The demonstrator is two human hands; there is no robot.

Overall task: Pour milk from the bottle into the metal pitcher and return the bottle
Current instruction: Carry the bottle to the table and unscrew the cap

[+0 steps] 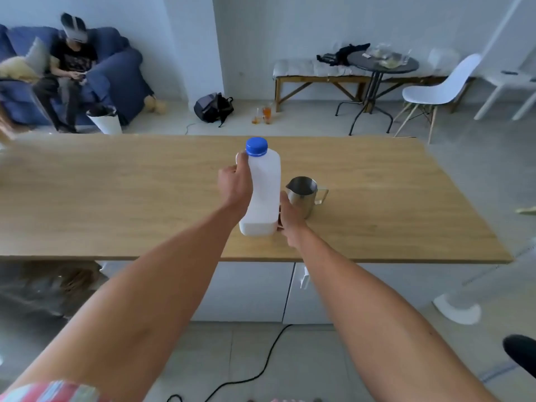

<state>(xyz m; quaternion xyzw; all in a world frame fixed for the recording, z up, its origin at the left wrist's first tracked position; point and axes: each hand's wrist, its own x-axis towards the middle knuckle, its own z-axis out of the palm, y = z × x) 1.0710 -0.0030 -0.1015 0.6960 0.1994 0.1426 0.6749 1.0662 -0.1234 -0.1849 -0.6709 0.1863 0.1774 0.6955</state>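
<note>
Bottle [262,192] mid-table, near front edge, cap [256,146] still on. Left hand [235,184] grips its upper side, right hand [290,219] its base. Pitcher [303,195] just right. Pour and return both pending.

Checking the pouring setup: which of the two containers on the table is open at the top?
The metal pitcher, right of the milk bottle; the bottle wears its blue cap.

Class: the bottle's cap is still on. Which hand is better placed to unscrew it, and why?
Probably the left hand: it grips the bottle high, its fingertips beside the cap. The right hand holds the base, steadying it.
</note>
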